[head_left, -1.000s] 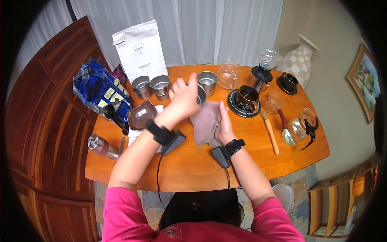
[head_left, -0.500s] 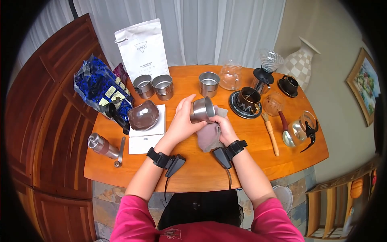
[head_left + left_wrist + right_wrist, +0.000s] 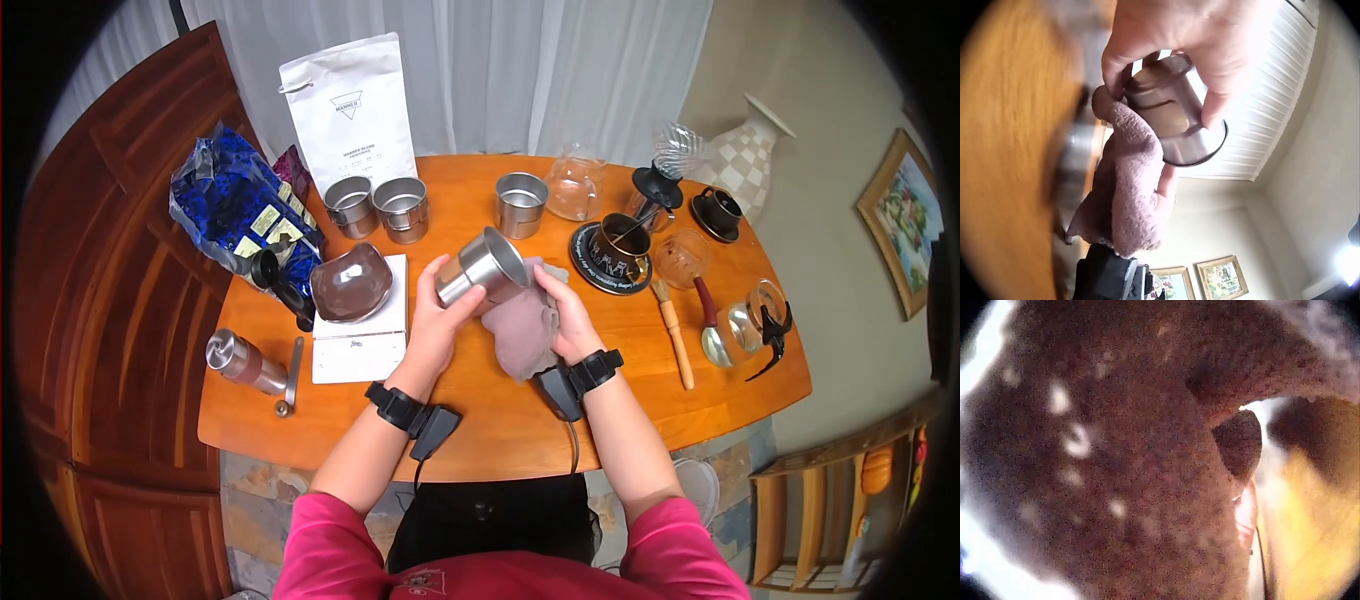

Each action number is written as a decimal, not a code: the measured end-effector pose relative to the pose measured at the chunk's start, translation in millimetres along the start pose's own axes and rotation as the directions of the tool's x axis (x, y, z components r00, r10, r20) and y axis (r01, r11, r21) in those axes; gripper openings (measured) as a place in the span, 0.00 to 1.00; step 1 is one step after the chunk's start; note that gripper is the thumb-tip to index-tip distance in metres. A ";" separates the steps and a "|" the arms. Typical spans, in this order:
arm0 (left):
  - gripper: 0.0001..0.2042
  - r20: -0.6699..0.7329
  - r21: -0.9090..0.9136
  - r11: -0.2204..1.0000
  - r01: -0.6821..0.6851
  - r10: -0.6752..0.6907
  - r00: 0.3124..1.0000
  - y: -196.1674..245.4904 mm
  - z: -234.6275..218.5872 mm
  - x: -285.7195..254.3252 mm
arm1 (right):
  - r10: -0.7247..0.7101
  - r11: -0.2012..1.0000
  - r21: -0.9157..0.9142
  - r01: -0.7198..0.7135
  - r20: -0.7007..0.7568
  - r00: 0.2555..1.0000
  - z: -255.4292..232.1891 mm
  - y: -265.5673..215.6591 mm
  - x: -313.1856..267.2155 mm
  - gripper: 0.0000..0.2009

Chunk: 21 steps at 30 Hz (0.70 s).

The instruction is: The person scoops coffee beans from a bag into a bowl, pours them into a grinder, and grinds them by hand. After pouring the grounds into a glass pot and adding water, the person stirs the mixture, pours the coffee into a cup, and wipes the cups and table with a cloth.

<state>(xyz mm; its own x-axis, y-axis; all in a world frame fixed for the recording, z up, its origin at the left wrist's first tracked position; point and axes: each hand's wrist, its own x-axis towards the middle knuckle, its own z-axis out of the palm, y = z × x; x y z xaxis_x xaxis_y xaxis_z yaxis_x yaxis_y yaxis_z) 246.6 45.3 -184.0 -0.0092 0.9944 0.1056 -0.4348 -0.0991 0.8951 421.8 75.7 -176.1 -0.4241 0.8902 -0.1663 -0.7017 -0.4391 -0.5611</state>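
My left hand (image 3: 434,322) grips a stainless steel cup (image 3: 472,272) above the table, its mouth tilted up and to the right. A pinkish-grey cloth (image 3: 520,335) drapes from my right hand (image 3: 572,318), whose thumb and fingers hold it close beside the cup's rim. In the left wrist view, the thumb and fingers of my left hand (image 3: 1179,28) clasp the cup (image 3: 1179,119) around its side, while the cloth (image 3: 1135,181) overlaps its base end. Cloth (image 3: 1116,456) fills most of the right wrist view and hides the right fingers.
Three more steel cups (image 3: 521,205) stand at the back. Left are a brown dish (image 3: 352,284) on a white scale (image 3: 360,358), a hand grinder (image 3: 245,362) and bags (image 3: 350,110). Right are a black cup (image 3: 618,245) on its saucer, a wooden-handled brush (image 3: 675,340) and glassware (image 3: 735,330).
My left hand has brought the steel cup from the back of the table to the cloth, then turned its mouth toward the right. My right hand has kept the cloth.
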 end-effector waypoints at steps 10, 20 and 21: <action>0.22 -0.154 0.062 0.986 0.154 -0.143 0.978 0.4 0.6 -4.4 | -0.606 0.763 -0.338 0.551 -0.076 0.792 6.2 -2.5 0.3 0.13; 0.31 -0.148 0.306 0.932 0.196 -0.157 0.977 -3.8 -6.8 -3.4 | -0.091 0.610 -0.709 0.354 0.380 0.920 11.3 3.4 -13.7 0.33; 0.31 -0.149 0.311 0.928 0.205 -0.165 0.975 -1.4 -4.2 -5.1 | -0.082 0.560 -0.742 0.370 0.394 0.915 15.1 3.8 -14.5 0.35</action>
<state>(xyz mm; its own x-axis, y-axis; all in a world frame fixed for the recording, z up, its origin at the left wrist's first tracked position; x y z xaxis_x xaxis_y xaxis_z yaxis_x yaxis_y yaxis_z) 243.5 40.5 -187.5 -0.0714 0.9914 -0.1094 -0.1249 0.1000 0.9871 416.6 59.3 -163.5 -0.5562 0.8031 0.2135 -0.1246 0.1733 -0.9769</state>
